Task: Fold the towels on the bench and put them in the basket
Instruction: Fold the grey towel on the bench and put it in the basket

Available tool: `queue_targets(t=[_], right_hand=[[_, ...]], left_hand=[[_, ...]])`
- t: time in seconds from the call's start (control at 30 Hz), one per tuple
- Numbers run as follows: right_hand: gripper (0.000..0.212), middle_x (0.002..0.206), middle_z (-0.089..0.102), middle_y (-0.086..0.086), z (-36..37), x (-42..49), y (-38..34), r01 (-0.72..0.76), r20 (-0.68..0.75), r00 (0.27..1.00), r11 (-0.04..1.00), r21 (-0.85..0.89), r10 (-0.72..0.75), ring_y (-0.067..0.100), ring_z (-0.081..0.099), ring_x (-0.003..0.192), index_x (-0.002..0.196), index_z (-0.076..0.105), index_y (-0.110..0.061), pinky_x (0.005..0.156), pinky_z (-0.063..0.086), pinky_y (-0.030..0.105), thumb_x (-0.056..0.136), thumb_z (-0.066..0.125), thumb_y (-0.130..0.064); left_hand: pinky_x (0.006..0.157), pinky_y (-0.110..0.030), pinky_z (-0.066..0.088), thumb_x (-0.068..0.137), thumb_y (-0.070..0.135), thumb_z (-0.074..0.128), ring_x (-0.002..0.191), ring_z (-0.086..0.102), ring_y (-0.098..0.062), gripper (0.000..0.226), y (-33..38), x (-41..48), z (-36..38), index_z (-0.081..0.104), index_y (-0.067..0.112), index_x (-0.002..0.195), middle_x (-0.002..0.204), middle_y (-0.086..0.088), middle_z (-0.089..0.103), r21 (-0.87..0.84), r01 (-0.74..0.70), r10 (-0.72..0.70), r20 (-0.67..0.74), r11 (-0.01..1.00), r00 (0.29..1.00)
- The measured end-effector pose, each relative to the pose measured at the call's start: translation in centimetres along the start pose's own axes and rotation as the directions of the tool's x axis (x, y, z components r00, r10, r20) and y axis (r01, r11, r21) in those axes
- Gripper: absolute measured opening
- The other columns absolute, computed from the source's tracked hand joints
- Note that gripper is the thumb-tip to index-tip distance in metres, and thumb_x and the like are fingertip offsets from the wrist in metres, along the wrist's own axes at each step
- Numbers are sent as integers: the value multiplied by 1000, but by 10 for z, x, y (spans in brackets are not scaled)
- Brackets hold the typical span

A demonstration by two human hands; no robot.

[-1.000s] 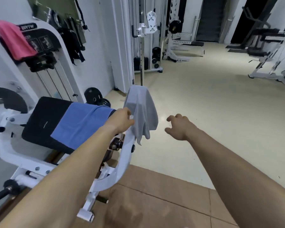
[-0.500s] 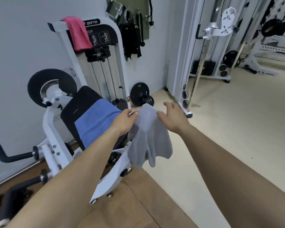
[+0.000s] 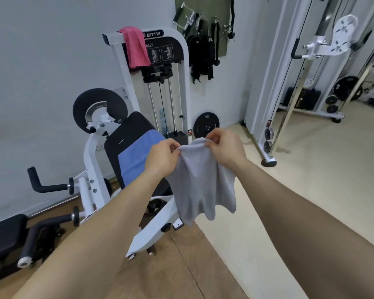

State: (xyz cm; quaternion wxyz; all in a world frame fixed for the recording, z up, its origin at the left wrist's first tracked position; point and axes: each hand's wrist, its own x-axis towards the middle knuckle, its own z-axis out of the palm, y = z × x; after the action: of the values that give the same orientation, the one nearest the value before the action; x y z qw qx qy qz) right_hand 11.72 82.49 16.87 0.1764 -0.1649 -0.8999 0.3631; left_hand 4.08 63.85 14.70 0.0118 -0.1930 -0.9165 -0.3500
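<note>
Here comes the right hand (image 3: pixel 225 147); a second ago it hung empty and well apart, now it pinches the top edge of the grey towel (image 3: pixel 201 186) just beside the left hand (image 3: pixel 162 157), so the first fold looks ready once that edge is drawn wide. Both hands are closed on cloth, fingers and thumbs curled onto the bunched edge; the towel hangs free in front of the bench (image 3: pixel 127 134); the blue towel (image 3: pixel 136 154) lies untouched on its pad; no basket in sight.
</note>
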Motion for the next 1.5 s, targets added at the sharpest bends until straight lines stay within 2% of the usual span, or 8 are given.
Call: queue_targets(t=[0.1, 0.47, 0.73, 0.87, 1.03, 1.17, 1.37, 1.5], right_hand=[[4, 73, 59, -16, -4, -4, -41, 77, -26, 997, 996, 51, -76, 7, 58, 73, 93, 69, -28, 68, 42, 26, 91, 66, -30], [8, 92, 70, -12, 53, -64, -234, 410, 48, 908, 906, 107, -416, 5, 62, 84, 96, 71, -25, 77, 52, 25, 92, 64, -27], [9, 96, 71, -12, 156, -150, -337, 502, 218, 820, 848, 172, -530, 8, 63, 88, 98, 70, -27, 80, 52, 30, 91, 66, -31], [14, 100, 72, -4, 216, -200, -378, 509, 316, 771, 834, 214, -552, 13, 64, 92, 103, 71, -22, 87, 53, 33, 89, 69, -21], [21, 99, 72, 2, 289, -263, -428, 504, 515, 629, 810, 300, -582, 12, 64, 87, 106, 71, -16, 74, 45, 15, 86, 70, -8], [23, 98, 73, 1, 347, -306, -462, 504, 664, 449, 783, 365, -598, 12, 68, 93, 107, 71, -17, 83, 53, 23, 85, 74, -10], [25, 94, 74, -2, 434, -334, -511, 454, 767, 203, 753, 477, -608, 6, 68, 83, 107, 70, -17, 80, 55, 21, 85, 74, -7], [22, 91, 73, -2, 502, -326, -542, 421, 783, 126, 748, 514, -609, 5, 67, 79, 100, 69, -20, 76, 51, 19, 85, 75, -7]], left_hand=[[74, -29, 46, 98, 24, 58, 91, 60, -15, 11, -5, -10, -32, 68, 24, 102, 94, 7, 68, -40, -7, 4, -78, 999, 997], [79, -32, 49, 95, 26, 58, 90, 61, -17, 10, -81, -92, -191, 67, 31, 97, 93, 8, 68, -92, 77, -102, -319, 993, 942], [78, -32, 50, 91, 26, 61, 90, 64, -21, 7, -189, -204, -302, 67, 29, 90, 85, 5, 68, -81, 241, -252, -423, 967, 870], [72, -28, 47, 90, 26, 64, 89, 64, -19, 7, -248, -281, -347, 69, 22, 93, 89, 4, 70, -46, 341, -333, -371, 939, 867], [70, -29, 53, 86, 40, 70, 80, 67, -11, 15, -317, -376, -389, 72, 25, 86, 83, 8, 72, -83, 415, -423, -225, 906, 878], [71, -29, 49, 94, 40, 61, 70, 64, -11, 21, -376, -421, -415, 72, 23, 92, 83, 5, 73, -332, 461, -554, -286, 823, 782], [95, -32, 48, 98, 43, 57, 111, 59, -10, 37, -458, -443, -430, 62, 23, 128, 120, 7, 66, -335, 559, -618, -95, 758, 781], [77, -28, 45, 93, 49, 60, 81, 58, -8, 34, -502, -434, -446, 71, 17, 97, 88, 7, 68, -379, 549, -634, -145, 745, 760]])
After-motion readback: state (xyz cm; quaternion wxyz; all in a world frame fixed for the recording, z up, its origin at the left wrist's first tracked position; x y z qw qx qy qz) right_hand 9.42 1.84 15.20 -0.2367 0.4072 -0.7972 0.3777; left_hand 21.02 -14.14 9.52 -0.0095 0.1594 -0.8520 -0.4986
